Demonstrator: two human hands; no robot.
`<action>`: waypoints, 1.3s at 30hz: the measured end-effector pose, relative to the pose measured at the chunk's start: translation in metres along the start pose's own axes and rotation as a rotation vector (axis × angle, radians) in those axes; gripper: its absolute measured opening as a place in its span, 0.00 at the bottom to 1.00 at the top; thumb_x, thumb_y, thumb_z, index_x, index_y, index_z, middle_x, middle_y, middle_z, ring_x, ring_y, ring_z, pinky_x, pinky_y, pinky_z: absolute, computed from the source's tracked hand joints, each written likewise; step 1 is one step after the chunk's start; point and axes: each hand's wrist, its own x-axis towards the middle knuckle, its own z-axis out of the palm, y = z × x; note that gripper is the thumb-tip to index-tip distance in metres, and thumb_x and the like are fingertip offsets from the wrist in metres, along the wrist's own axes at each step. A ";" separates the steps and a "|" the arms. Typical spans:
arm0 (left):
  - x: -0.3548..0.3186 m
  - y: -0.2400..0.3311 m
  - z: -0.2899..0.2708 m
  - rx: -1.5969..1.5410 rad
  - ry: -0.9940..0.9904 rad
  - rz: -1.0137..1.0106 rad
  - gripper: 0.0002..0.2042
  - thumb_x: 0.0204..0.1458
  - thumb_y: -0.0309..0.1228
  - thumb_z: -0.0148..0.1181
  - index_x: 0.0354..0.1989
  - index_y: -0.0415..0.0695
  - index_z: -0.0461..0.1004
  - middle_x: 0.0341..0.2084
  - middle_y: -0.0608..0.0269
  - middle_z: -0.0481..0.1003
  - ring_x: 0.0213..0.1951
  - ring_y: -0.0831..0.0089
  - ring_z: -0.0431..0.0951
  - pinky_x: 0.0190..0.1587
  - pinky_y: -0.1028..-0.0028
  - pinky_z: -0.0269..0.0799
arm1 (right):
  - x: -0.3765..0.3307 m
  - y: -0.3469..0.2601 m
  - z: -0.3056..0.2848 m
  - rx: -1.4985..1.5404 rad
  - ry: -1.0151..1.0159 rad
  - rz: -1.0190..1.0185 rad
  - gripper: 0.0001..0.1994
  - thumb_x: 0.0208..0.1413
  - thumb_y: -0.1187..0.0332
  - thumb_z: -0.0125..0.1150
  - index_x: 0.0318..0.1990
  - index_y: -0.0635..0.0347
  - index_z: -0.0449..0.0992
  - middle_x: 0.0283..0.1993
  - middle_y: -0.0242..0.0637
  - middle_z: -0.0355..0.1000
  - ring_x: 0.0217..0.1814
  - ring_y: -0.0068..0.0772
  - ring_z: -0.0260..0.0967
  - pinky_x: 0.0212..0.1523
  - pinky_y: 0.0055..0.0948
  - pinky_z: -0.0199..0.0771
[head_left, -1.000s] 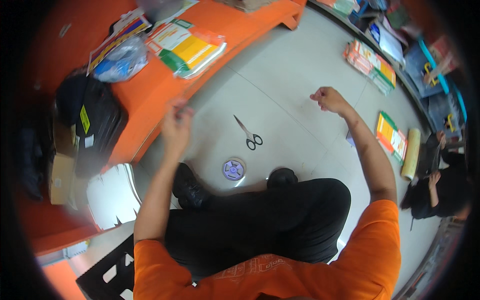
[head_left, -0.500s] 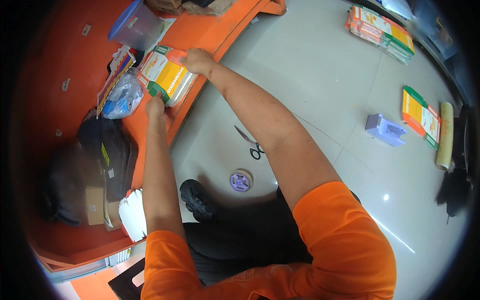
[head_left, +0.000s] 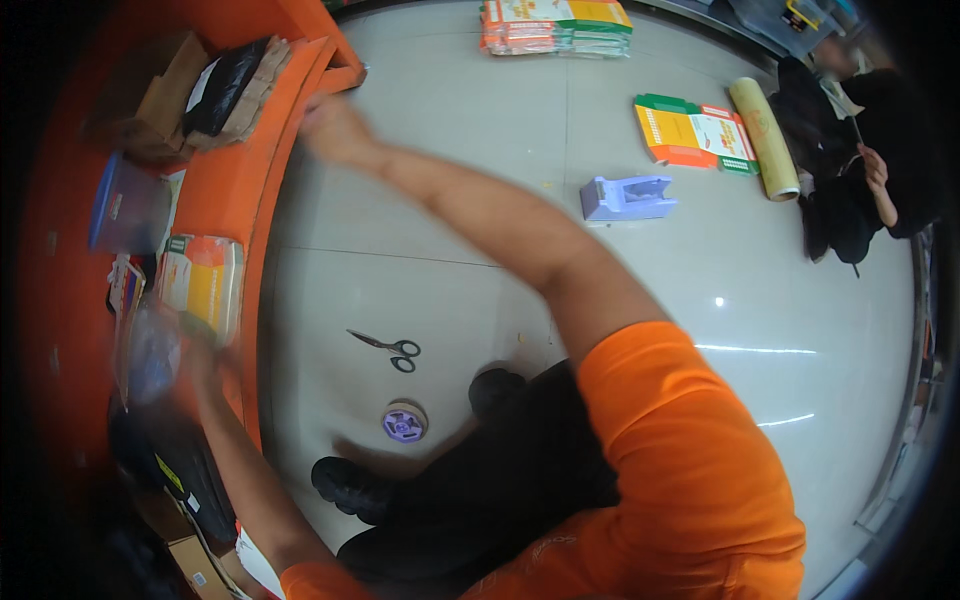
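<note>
On the orange shelf lies a stack of flat printed cartons (head_left: 215, 285) in orange, yellow, white and green. My left hand (head_left: 198, 345) is at its near end, beside a clear plastic bag (head_left: 155, 350); motion smears its fingers, so I cannot make out any grip. Reaching out by the shelf's front edge, apart from the stack, is my right hand (head_left: 335, 130); its fingers are blurred too. Below on the tiled floor lie scissors (head_left: 390, 348) and a tape roll with a purple core (head_left: 404, 422).
A purple tape dispenser (head_left: 628, 198), an unfolded carton (head_left: 695, 133) and a yellowish film roll (head_left: 764, 140) lie on the floor to the right. More stacked cartons (head_left: 555, 38) are farther off. Another person's hand (head_left: 874, 170) shows at far right. A translucent bucket (head_left: 130, 205) stands on the shelf.
My right hand has come off the carton stack and moved away from it. My left hand stays near the stack's near end. The view has swung to the right, bringing another person into sight.
</note>
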 end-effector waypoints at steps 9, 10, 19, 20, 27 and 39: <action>-0.151 0.082 0.110 0.196 0.482 0.893 0.20 0.60 0.28 0.59 0.57 0.34 0.64 0.60 0.51 0.64 0.55 0.62 0.71 0.52 0.68 0.71 | 0.036 0.073 -0.453 -0.852 0.887 0.502 0.37 0.51 0.53 0.65 0.63 0.69 0.61 0.60 0.54 0.68 0.63 0.57 0.66 0.62 0.49 0.66; -0.159 0.077 0.108 0.338 0.464 1.017 0.20 0.60 0.28 0.59 0.57 0.35 0.63 0.60 0.50 0.63 0.56 0.62 0.70 0.52 0.68 0.71 | 0.044 0.086 -0.480 -0.901 0.908 0.518 0.38 0.51 0.51 0.67 0.63 0.70 0.63 0.59 0.55 0.69 0.63 0.56 0.66 0.62 0.47 0.66; -0.151 0.033 0.077 0.679 0.179 1.279 0.17 0.61 0.23 0.56 0.57 0.37 0.63 0.58 0.52 0.66 0.51 0.66 0.72 0.48 0.70 0.72 | 0.118 0.142 -0.582 -0.193 0.745 0.730 0.31 0.54 0.51 0.66 0.60 0.65 0.70 0.57 0.47 0.72 0.55 0.45 0.70 0.58 0.37 0.67; -0.137 0.028 0.074 0.593 0.183 1.244 0.17 0.61 0.23 0.56 0.57 0.36 0.63 0.58 0.52 0.67 0.50 0.67 0.73 0.48 0.70 0.72 | 0.129 0.141 -0.616 -0.131 0.755 0.718 0.31 0.55 0.51 0.65 0.60 0.63 0.70 0.59 0.47 0.71 0.59 0.45 0.69 0.62 0.38 0.64; -0.125 0.056 0.027 0.576 0.280 1.242 0.18 0.59 0.18 0.56 0.57 0.40 0.64 0.61 0.52 0.65 0.43 0.73 0.75 0.42 0.76 0.72 | 0.119 0.092 -0.517 0.034 0.678 0.717 0.30 0.60 0.51 0.57 0.66 0.55 0.66 0.73 0.43 0.57 0.75 0.39 0.53 0.75 0.43 0.38; -0.128 0.044 0.030 0.582 0.185 1.272 0.17 0.60 0.18 0.55 0.57 0.39 0.63 0.59 0.48 0.66 0.40 0.75 0.76 0.41 0.77 0.74 | 0.138 0.089 -0.529 -0.024 0.793 0.659 0.16 0.66 0.58 0.54 0.55 0.56 0.72 0.58 0.40 0.70 0.51 0.42 0.71 0.44 0.42 0.78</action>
